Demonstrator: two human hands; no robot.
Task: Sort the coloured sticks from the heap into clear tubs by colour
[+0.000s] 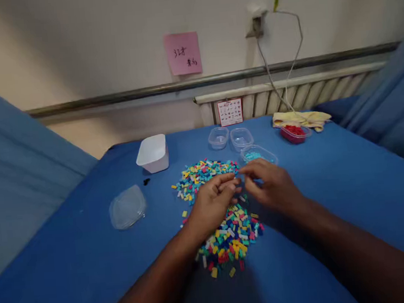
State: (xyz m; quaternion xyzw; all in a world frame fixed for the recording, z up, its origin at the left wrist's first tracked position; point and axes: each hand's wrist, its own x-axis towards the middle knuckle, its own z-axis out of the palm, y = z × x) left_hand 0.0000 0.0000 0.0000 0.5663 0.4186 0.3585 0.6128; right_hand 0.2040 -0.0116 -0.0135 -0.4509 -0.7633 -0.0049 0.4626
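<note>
Blue spreads under everything: the surface (75, 273) bears two heaps of small bricks, the near heap (234, 233) below my hands and the far heap (203, 171) just beyond them. My left hand (213, 201) is half turned up, fingers loosely curled; I cannot tell whether it cradles a brick. My right hand (269, 182) faces it, thumb and forefinger bent close to my left fingertips — whether they pinch a brick, I cannot tell.

Just beyond my right hand sits a clear tub (269, 154) with light-blue bricks. Two more tubs stand behind it, side by side. Farther right, a red-filled tub (307, 133) sits against a yellow cloth (302, 117); a white box (158, 164) and a clear lid (127, 207) lie left.
</note>
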